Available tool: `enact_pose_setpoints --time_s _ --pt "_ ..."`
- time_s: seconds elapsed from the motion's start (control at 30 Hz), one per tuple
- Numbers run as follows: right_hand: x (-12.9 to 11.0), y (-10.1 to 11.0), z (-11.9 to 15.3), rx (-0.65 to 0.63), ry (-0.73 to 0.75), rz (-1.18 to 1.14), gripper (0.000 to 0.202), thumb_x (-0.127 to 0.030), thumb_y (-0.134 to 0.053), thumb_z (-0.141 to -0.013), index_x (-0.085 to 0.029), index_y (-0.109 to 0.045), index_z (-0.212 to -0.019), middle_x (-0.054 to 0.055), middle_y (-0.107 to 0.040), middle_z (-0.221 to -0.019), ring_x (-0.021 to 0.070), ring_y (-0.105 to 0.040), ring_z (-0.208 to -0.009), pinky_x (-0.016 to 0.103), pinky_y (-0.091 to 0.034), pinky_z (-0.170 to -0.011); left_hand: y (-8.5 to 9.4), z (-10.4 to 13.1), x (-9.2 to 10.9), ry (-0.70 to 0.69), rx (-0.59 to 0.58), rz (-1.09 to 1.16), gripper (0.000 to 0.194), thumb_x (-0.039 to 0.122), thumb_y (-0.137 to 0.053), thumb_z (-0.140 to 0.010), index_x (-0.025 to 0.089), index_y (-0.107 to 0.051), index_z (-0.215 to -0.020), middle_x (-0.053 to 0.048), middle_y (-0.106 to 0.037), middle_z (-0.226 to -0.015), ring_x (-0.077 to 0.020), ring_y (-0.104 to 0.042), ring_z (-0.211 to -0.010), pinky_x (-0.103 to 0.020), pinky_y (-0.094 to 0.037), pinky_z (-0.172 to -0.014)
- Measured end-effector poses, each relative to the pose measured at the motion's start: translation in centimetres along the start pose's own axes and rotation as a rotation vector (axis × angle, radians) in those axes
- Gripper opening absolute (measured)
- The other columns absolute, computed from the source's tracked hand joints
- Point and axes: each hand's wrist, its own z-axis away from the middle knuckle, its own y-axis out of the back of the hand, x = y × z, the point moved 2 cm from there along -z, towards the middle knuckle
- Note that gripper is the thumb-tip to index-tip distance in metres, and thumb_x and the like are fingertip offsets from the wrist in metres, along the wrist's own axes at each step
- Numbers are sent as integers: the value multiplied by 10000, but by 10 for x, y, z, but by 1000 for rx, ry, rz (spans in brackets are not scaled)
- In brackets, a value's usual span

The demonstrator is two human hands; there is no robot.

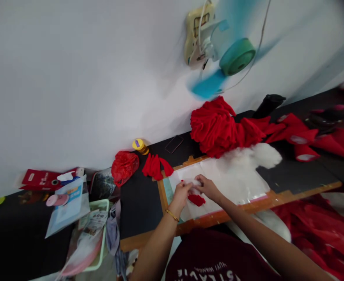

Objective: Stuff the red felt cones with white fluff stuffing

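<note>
Both hands meet over a white sheet [218,175] on the table. My left hand [181,193], with a gold bangle at its wrist, pinches a small tuft of white stuffing [193,182]. From the right, my right hand [207,188] has its fingers closed on the same tuft. Just below the hands lies a small red fabric piece [196,200]. A larger heap of white stuffing [264,155] sits at the sheet's right end. Several small red fabric pieces [156,166] lie beyond the sheet's left corner.
A big red fabric pile [214,127] stands behind the sheet, beside a phone [174,144], yellow-lidded jar [140,146] and red plastic bag [125,168]. A blue fan [237,56] hangs above. At left is a green-rimmed basket [103,234].
</note>
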Motion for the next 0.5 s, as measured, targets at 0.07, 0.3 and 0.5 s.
enact_pose_setpoints --time_s 0.07,0.3,0.5 --pt "6 0 -2 -9 -21 -53 201 -390 -636 -732 -226 -569 -827 -66 -584 -604 123 -554 -492 241 -459 -512 6 -4 -2 -42 93 4 289 263 -822 -571 150 -628 -754 -13 -674 -676 -130 -599 -567 -263 -498 -593" --pt "37 62 -41 301 -187 -9 258 -395 -647 -717 -182 -600 -855 23 -624 -720 181 -610 -628 325 -538 -610 44 -4 7 -49 258 48 244 212 -798 -585 148 -609 -725 11 -634 -601 -103 -585 -511 -248 -500 -585" --pt "15 78 -47 380 56 210 501 -237 -727 -675 -164 -615 -1158 188 -526 -1362 345 -496 -1257 487 -464 -1009 40 9 7 4 156 71 211 207 -745 -652 152 -608 -801 -43 -692 -723 -181 -702 -696 -331 -567 -743"
